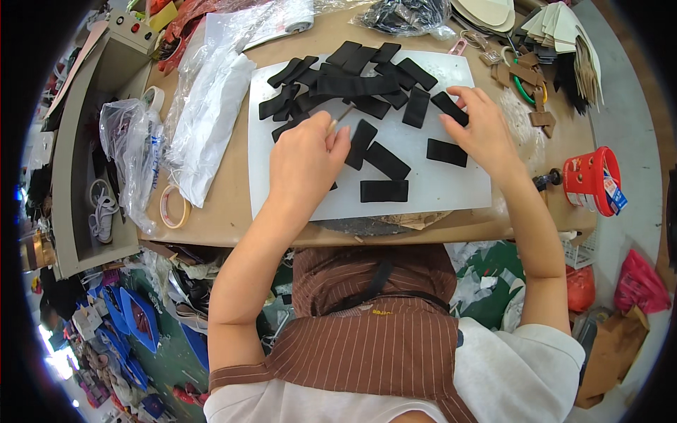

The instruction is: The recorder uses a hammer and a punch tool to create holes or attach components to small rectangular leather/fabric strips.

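Many short black fabric-like strips (416, 107) lie scattered on a white board (338, 208), heaped toward its far side. A longer black strip (352, 86) lies across the heap. My left hand (308, 158) is closed around a thin tool with a pale handle (332, 125); its slim dark tip points at the heap, and its exact kind is unclear. At the board's right side my right hand (486, 130) grips the edge of one black strip (448, 107) between thumb and fingers. Below that hand another strip (446, 152) lies flat.
White sheeting (215, 120), clear plastic bags (127, 148) and a tape roll (174, 206) lie left. Brown pieces (541, 116) and cream cut pieces (557, 28) are at the far right. A red bucket (591, 182) sits at the table's right edge. A black bundle in plastic (405, 15) is behind.
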Available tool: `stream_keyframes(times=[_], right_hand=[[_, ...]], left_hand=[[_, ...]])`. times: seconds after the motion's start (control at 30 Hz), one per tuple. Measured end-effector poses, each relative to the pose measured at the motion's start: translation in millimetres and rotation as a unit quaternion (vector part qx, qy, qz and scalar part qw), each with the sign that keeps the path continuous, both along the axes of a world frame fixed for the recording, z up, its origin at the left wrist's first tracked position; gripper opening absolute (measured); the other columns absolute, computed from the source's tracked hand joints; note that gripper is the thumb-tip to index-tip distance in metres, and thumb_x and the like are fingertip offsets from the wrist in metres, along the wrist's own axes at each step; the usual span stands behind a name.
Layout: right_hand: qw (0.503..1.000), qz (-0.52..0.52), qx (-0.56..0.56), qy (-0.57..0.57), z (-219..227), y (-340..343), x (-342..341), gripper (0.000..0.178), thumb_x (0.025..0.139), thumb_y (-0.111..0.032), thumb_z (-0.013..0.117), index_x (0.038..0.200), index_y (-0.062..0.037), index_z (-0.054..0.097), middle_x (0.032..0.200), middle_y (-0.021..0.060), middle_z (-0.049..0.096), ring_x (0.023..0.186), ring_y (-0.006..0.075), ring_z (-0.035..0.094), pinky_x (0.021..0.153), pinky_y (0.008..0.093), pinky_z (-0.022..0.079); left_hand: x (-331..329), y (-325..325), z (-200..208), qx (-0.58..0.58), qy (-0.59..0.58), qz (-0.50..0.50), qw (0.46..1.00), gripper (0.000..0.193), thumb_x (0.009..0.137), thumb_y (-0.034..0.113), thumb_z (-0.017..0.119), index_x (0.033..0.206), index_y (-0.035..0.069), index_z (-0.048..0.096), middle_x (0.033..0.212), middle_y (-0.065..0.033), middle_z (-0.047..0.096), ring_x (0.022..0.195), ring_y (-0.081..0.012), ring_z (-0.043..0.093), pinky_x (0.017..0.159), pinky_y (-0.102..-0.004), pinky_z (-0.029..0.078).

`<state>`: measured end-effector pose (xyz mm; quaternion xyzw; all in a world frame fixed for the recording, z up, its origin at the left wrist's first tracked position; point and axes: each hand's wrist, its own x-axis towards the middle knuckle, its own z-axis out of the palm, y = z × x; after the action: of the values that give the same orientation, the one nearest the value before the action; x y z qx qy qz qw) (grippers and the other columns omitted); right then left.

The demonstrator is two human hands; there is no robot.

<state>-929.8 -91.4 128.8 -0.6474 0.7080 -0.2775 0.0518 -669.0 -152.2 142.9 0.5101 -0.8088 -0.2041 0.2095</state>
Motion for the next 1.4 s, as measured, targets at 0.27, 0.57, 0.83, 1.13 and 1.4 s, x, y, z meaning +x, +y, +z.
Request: stream_keyframes(times=[0.27,0.57,0.83,1.13,1.4], right_hand=[[0.948,0.096,0.202,-0.227,12.4,14.7,-28.3,0.025,0.085,-0.009,0.060,0.110,-0.0034,0.064,0.111,0.0118,0.062,0.098,0.0291,0.058,0.084,0.0363,0.046],[0.942,0.307,-0.058,0.119,0.0,-41.9,-10.3,0.030,0.079,0.001,0.064,0.106,-0.0108,0.067,0.110,0.0018,0.064,0.108,0.0248,0.054,0.093,0.0354,0.046],[0.973,0.222,0.051,-0.038,13.7,-37.3,5.3,0.018,0.083,-0.012,0.066,0.100,-0.0088,0.067,0.094,0.0035,0.064,0.093,0.0253,0.055,0.082,0.0378,0.045],[0.941,0.326,-0.082,0.043,0.0,-37.6,83.4,0.021,0.078,-0.015,0.072,0.097,-0.0101,0.068,0.105,0.0001,0.065,0.102,0.0230,0.055,0.089,0.0365,0.042],[0.939,0.338,-0.050,0.039,10.8,11.5,84.3,0.040,0.073,-0.018,0.075,0.111,-0.0133,0.066,0.128,0.0018,0.058,0.118,0.0282,0.048,0.098,0.0400,0.036]], left_hand=[[18.2,5.8,2.5,-0.091,0.028,-0.140,0.986,0.026,0.070,0.012,0.076,0.080,0.004,0.052,0.071,-0.0063,0.057,0.071,-0.0261,0.059,0.070,-0.0377,0.042],[24.7,2.4,-22.1,-0.176,0.027,-0.150,0.973,0.022,0.075,0.004,0.071,0.092,0.005,0.058,0.071,-0.0027,0.053,0.072,-0.0224,0.056,0.083,-0.0357,0.041],[90.8,26.2,-12.9,0.031,0.291,0.048,0.955,0.010,0.085,0.007,0.068,0.086,0.003,0.059,0.087,-0.0065,0.067,0.074,-0.0148,0.060,0.073,-0.0299,0.047],[97.2,45.6,-32.3,-0.025,0.082,-0.062,0.994,0.036,0.069,0.007,0.078,0.101,0.005,0.062,0.080,-0.0037,0.057,0.087,-0.0256,0.057,0.082,-0.0372,0.042],[116.6,51.8,-24.8,0.112,0.357,0.112,0.920,0.012,0.093,0.012,0.059,0.101,0.004,0.059,0.089,-0.0031,0.061,0.088,-0.0151,0.058,0.078,-0.0316,0.044]])
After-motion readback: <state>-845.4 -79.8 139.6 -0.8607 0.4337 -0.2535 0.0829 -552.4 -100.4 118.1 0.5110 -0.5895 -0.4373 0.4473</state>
